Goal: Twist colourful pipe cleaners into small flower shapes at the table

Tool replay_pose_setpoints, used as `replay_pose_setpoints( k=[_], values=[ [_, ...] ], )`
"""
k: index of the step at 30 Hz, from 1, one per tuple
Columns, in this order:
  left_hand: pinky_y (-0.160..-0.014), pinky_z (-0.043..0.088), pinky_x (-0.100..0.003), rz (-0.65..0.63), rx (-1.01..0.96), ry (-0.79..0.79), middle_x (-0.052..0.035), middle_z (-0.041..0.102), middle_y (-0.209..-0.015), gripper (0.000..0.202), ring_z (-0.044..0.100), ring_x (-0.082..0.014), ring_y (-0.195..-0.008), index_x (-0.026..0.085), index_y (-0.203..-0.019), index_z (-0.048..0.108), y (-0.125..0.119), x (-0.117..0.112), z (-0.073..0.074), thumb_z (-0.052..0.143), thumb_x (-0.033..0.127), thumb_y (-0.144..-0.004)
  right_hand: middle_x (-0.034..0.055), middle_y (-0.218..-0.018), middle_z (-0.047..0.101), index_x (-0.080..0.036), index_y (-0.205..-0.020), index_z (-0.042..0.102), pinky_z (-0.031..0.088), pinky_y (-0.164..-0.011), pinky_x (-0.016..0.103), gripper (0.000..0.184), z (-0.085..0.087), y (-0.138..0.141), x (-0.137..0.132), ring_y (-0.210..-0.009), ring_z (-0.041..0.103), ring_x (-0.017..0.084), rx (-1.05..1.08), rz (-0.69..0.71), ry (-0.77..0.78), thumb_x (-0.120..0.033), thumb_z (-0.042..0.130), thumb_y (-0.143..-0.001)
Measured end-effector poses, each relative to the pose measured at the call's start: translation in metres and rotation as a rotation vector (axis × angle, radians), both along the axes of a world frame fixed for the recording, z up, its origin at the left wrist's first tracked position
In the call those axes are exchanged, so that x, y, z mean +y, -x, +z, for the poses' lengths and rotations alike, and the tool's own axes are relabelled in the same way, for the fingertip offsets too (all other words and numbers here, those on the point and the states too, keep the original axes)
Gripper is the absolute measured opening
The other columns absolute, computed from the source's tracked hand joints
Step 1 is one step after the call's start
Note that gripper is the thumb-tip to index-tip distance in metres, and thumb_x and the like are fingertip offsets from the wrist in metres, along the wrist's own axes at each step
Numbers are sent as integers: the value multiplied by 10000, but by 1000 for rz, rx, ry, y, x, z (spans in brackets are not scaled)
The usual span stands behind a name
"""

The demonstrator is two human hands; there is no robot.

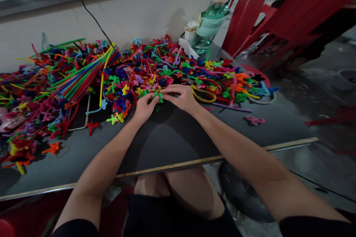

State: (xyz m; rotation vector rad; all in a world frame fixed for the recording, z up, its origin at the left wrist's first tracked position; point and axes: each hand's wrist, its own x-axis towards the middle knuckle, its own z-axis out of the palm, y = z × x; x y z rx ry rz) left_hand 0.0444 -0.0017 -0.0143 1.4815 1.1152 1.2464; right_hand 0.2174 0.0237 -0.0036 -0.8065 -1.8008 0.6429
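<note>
Between my two hands, just over the dark table (172,137), is a green pipe-cleaner flower (159,98). My left hand (146,107) pinches it from the left with thumb and forefinger. From the other side my right hand (180,98) closes its fingertips on the same flower. A big heap of coloured pipe-cleaner pieces (125,77) lies right behind my hands. Scissors with yellow-and-black handles (205,95) rest against the heap, just right of my right hand; their blades are hidden.
A bundle of straight pipe cleaners (86,74) lies on the heap at left, near a phone-like dark object (80,113). A green figurine bottle (211,18) stands at the back right. Red plastic chairs (247,18) are beyond. A black cable (91,13) hangs along the wall.
</note>
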Motion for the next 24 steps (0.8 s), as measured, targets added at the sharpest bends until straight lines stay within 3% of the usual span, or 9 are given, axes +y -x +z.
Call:
replay_pose_setpoints(
  k=[10, 17, 24],
  values=[
    [-513, 324, -239, -6, 150, -75, 22, 525, -556, 300, 432, -91, -514, 171, -615, 603, 2, -2, 2, 622, 392, -817, 22, -768, 748, -238, -775, 766, 555, -629, 295, 195, -3, -2, 3, -695, 692, 170, -9, 51, 61, -430, 753, -745],
    [-513, 336, -235, -17, 147, -68, 16, 549, -577, 284, 445, -91, -520, 174, -640, 623, 2, -1, -1, 623, 411, -797, 46, -812, 724, -190, -849, 732, 519, -623, 278, 231, -2, -1, 1, -685, 645, 143, -60, 122, 65, -414, 691, -810],
    [-500, 310, -225, 10, 158, -65, 28, 507, -562, 288, 420, -80, -506, 168, -649, 606, 3, 0, -3, 621, 412, -800, 41, -768, 729, -204, -775, 752, 519, -635, 287, 220, -2, 1, 0, -683, 652, 151, 10, 80, 94, -422, 726, -776]
  ],
)
